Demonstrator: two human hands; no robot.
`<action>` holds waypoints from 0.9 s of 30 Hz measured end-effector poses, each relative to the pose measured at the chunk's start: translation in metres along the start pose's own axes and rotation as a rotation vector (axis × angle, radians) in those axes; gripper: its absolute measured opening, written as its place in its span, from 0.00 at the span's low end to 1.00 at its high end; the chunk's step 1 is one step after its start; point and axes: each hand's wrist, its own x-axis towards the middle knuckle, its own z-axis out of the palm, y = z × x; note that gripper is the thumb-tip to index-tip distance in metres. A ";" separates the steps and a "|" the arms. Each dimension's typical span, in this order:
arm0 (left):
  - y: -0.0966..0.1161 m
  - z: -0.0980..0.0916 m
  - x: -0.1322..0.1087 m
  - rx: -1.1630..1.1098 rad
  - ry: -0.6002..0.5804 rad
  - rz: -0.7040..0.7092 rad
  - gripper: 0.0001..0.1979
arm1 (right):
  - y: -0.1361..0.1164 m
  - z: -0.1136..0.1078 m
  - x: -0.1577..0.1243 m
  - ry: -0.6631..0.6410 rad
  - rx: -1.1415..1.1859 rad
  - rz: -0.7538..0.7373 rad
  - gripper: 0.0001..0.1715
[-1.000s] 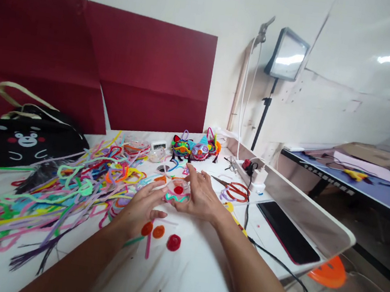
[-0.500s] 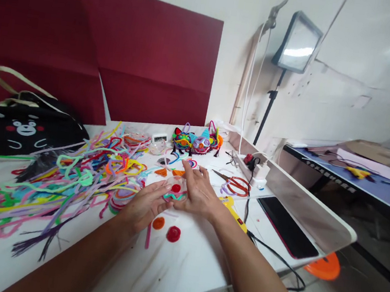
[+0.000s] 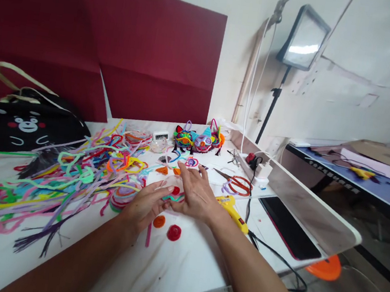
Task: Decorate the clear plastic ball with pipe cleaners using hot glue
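Between my two hands is a pale, see-through round piece (image 3: pixel 171 181) with a red disc and a wavy teal strip on it. My left hand (image 3: pixel 147 203) grips its left edge, thumb on the near face. Around its right side curls my right hand (image 3: pixel 195 195), fingers over the top and partly hiding it. Just below lie a flat orange coil (image 3: pixel 158 221), a red coil (image 3: pixel 174 232) and a short pink strip (image 3: pixel 148 236). Small orange triangular pieces (image 3: pixel 161 170) rest beyond my fingertips.
A tangled heap of pipe cleaners (image 3: pixel 76 187) covers the left. Colourful fuzzy ornaments (image 3: pixel 199 141) stand at the back. On the right are orange-handled scissors (image 3: pixel 238 185), a yellow glue gun (image 3: pixel 232 212) with its cord, a phone (image 3: pixel 288 228) and a power strip (image 3: pixel 260 180).
The view has shifted slightly. My right fingers now cover more of the round piece, and its red disc shows less fully. Both hands keep their hold.
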 end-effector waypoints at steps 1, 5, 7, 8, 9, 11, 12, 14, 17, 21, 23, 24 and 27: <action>-0.001 0.000 0.000 -0.001 -0.003 0.005 0.05 | 0.000 0.000 0.000 -0.002 -0.001 -0.002 0.58; -0.002 0.002 0.002 -0.007 -0.020 0.021 0.05 | -0.002 -0.001 -0.001 -0.014 0.013 0.013 0.56; -0.003 0.002 0.003 -0.010 -0.037 0.028 0.05 | -0.002 -0.001 -0.001 -0.025 0.037 0.027 0.56; -0.003 0.002 0.003 -0.014 -0.045 0.031 0.06 | -0.002 -0.002 -0.001 -0.033 0.050 0.034 0.56; -0.003 0.001 0.004 -0.017 -0.051 0.033 0.06 | -0.002 -0.002 -0.001 -0.043 0.063 0.038 0.56; -0.004 0.000 0.004 -0.025 -0.056 0.034 0.07 | -0.002 -0.003 -0.001 -0.061 0.086 0.047 0.57; -0.004 -0.001 0.004 -0.028 -0.054 0.031 0.08 | -0.002 -0.003 0.000 -0.067 0.098 0.050 0.57; -0.003 0.000 0.004 -0.035 -0.043 0.027 0.07 | -0.001 -0.003 -0.001 -0.071 0.127 0.056 0.58; -0.002 0.001 0.003 -0.050 -0.008 0.017 0.05 | 0.000 -0.005 -0.003 -0.064 0.194 0.061 0.56; -0.001 0.002 0.001 -0.061 0.037 -0.004 0.06 | 0.001 -0.012 -0.006 -0.029 0.311 0.093 0.49; 0.000 0.002 0.000 -0.071 0.038 -0.006 0.06 | 0.003 -0.014 -0.007 0.015 0.357 0.115 0.41; 0.001 0.002 0.000 -0.077 0.032 -0.006 0.06 | 0.004 -0.014 -0.007 0.040 0.373 0.116 0.36; 0.002 0.003 -0.001 -0.093 0.019 -0.009 0.07 | 0.007 -0.011 -0.007 0.120 0.396 0.074 0.23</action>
